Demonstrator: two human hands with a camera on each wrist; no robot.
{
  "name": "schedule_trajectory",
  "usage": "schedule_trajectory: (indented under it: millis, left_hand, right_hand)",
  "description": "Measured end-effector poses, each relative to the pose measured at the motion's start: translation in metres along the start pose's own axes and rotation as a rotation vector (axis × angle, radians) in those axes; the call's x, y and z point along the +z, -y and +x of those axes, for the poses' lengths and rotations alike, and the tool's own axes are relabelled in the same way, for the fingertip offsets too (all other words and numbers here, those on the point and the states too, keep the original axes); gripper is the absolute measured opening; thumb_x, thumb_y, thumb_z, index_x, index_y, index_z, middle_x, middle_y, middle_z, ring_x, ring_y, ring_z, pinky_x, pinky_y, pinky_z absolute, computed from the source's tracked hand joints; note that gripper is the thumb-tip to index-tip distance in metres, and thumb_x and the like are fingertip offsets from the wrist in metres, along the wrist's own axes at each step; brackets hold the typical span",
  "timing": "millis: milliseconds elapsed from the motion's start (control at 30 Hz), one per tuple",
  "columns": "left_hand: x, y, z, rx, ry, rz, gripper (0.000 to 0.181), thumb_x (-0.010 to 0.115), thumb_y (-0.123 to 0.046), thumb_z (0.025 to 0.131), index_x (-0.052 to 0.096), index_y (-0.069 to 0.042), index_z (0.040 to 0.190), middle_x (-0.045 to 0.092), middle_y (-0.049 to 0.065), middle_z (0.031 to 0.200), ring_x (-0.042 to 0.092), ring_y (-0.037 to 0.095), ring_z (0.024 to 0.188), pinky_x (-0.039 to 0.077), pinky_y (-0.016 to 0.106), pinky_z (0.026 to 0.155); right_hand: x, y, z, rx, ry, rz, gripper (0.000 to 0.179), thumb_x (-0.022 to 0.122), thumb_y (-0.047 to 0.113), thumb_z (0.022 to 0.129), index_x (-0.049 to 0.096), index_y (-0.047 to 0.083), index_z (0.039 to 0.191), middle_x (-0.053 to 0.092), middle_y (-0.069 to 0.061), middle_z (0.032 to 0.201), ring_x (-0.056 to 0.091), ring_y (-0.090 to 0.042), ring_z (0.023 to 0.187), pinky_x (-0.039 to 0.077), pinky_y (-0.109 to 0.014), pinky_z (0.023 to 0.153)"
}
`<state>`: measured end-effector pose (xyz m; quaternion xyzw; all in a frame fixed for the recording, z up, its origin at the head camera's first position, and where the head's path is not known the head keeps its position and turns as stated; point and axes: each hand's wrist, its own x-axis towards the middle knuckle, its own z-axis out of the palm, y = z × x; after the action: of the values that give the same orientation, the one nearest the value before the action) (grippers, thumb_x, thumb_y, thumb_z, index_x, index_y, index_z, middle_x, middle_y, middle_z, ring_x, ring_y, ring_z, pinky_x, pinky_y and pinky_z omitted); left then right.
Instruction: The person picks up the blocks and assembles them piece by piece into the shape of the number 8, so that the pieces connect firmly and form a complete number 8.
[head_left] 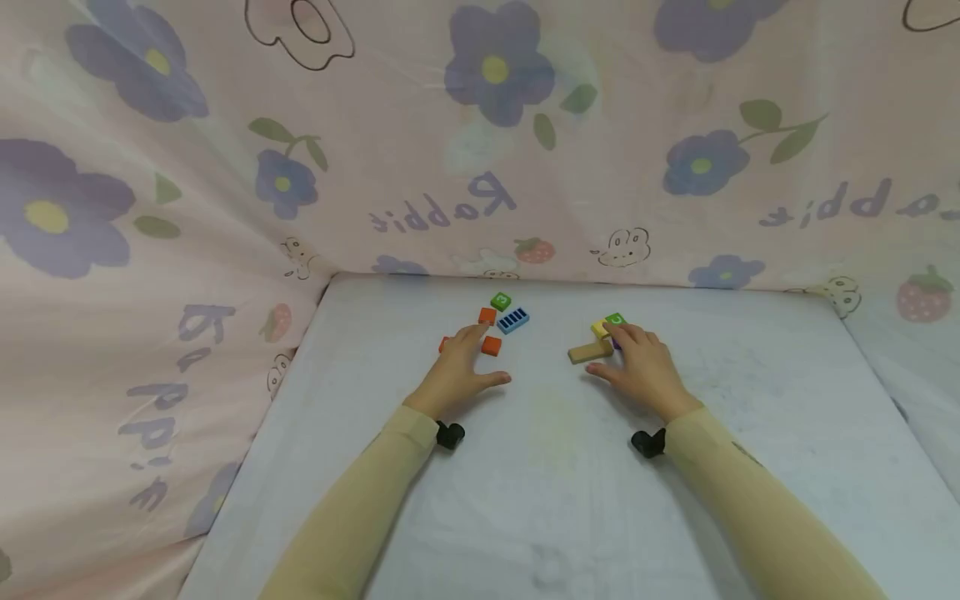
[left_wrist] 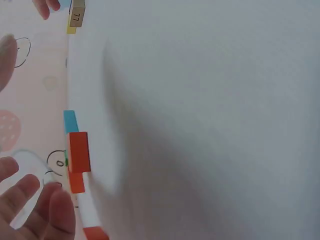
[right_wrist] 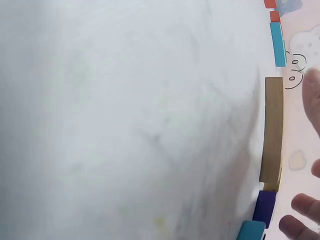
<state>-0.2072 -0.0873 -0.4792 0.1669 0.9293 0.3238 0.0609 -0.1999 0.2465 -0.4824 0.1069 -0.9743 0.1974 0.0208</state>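
Note:
My left hand (head_left: 455, 375) reaches over the left cluster with thumb and fingers spread, holding nothing. Around its fingertips lie orange blocks (head_left: 491, 346), one partly covered by the hand. Just beyond are a blue block with dark stripes (head_left: 513, 321) and a green block (head_left: 501, 302). My right hand (head_left: 647, 367), also spread and holding nothing, is over the right cluster. A long wooden block (head_left: 590, 352) lies between its thumb and fingers. A yellow block (head_left: 600, 328), a green one (head_left: 615, 319) and a partly hidden purple block (right_wrist: 265, 207) sit by its fingertips.
The blocks are on a white tabletop (head_left: 555, 500). A pinkish cloth (head_left: 585, 167) with flowers and rabbits hangs behind the table and along its sides. In the right wrist view a teal block (right_wrist: 251, 230) stands beside the purple one.

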Motion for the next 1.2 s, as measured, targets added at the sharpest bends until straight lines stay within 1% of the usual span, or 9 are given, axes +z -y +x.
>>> schedule_trajectory:
  millis: [100,200,367,467,600,867,1000,1100,1200]
  left_hand:
    - [0.003,-0.002,0.005,-0.044,0.029,-0.082,0.095,0.077,-0.054,0.076,0.028,-0.022,0.153,0.031,0.000,0.151,0.049,0.020,0.116,0.042,0.040,0.098]
    - [0.007,-0.004,0.010,-0.099,0.061,-0.140,0.094,0.076,-0.054,0.077,0.028,-0.023,0.153,0.033,-0.002,0.148,0.051,0.017,0.099,0.046,0.034,0.086]
    - [0.011,0.000,0.017,-0.153,0.112,-0.203,0.089,0.074,-0.048,0.082,0.028,-0.019,0.152,0.036,0.001,0.142,0.051,0.017,0.092,0.045,0.031,0.078]
    - [0.011,-0.002,0.018,-0.169,0.142,-0.194,0.083,0.073,-0.042,0.086,0.030,-0.017,0.152,0.033,0.003,0.146,0.051,0.016,0.092,0.045,0.030,0.079]
    - [0.011,-0.006,0.020,-0.162,0.156,-0.160,0.077,0.070,-0.037,0.088,0.032,-0.014,0.151,0.031,0.005,0.147,0.051,0.015,0.095,0.045,0.029,0.082]
    - [0.015,-0.002,0.021,-0.163,0.125,-0.134,0.059,0.065,-0.029,0.093,0.042,-0.011,0.144,0.038,0.009,0.139,0.051,0.017,0.099,0.043,0.033,0.091]
    - [0.017,0.004,0.023,-0.167,0.110,-0.135,0.049,0.066,-0.025,0.093,0.050,-0.011,0.137,0.043,0.008,0.129,0.050,0.018,0.095,0.043,0.033,0.085]
    - [0.016,0.007,0.024,-0.177,0.121,-0.141,0.043,0.066,-0.025,0.093,0.053,-0.013,0.133,0.045,0.006,0.118,0.050,0.018,0.091,0.043,0.031,0.077]
    - [0.015,0.009,0.024,-0.187,0.139,-0.156,0.040,0.066,-0.025,0.093,0.055,-0.016,0.131,0.047,0.004,0.109,0.050,0.018,0.090,0.042,0.031,0.075]
  right_hand:
    - [0.002,0.000,0.004,0.007,0.004,0.009,0.085,0.070,0.058,0.081,0.042,0.009,0.145,0.042,-0.024,0.138,0.036,-0.047,0.124,0.022,-0.061,0.103]
    - [0.002,0.001,0.006,0.012,0.002,0.004,0.078,0.074,0.050,0.081,0.047,0.008,0.142,0.044,-0.024,0.134,0.037,-0.045,0.121,0.022,-0.060,0.102]
    - [0.004,0.002,0.010,0.009,0.015,-0.012,0.072,0.074,0.048,0.082,0.052,0.008,0.138,0.043,-0.026,0.131,0.036,-0.045,0.119,0.023,-0.060,0.099]
    - [0.005,0.001,0.011,0.017,0.033,-0.017,0.069,0.073,0.046,0.083,0.053,0.008,0.137,0.042,-0.026,0.132,0.035,-0.045,0.119,0.022,-0.060,0.098]
    - [0.006,0.001,0.012,0.029,0.035,-0.016,0.064,0.074,0.043,0.084,0.056,0.008,0.134,0.041,-0.026,0.132,0.034,-0.044,0.118,0.023,-0.060,0.097]
    - [0.008,-0.001,0.014,0.030,0.033,-0.038,0.047,0.071,0.038,0.088,0.063,0.010,0.125,0.041,-0.023,0.131,0.034,-0.045,0.117,0.027,-0.059,0.094]
    - [0.010,-0.002,0.014,0.012,0.010,-0.056,0.038,0.071,0.032,0.089,0.066,0.010,0.120,0.042,-0.022,0.129,0.034,-0.045,0.116,0.028,-0.059,0.091]
    - [0.011,-0.002,0.014,0.004,-0.002,-0.059,0.035,0.070,0.031,0.090,0.067,0.011,0.118,0.042,-0.022,0.128,0.034,-0.045,0.116,0.028,-0.059,0.091]
    - [0.011,-0.002,0.015,0.005,-0.009,-0.054,0.033,0.070,0.031,0.090,0.068,0.010,0.115,0.042,-0.022,0.128,0.034,-0.045,0.116,0.028,-0.058,0.090]
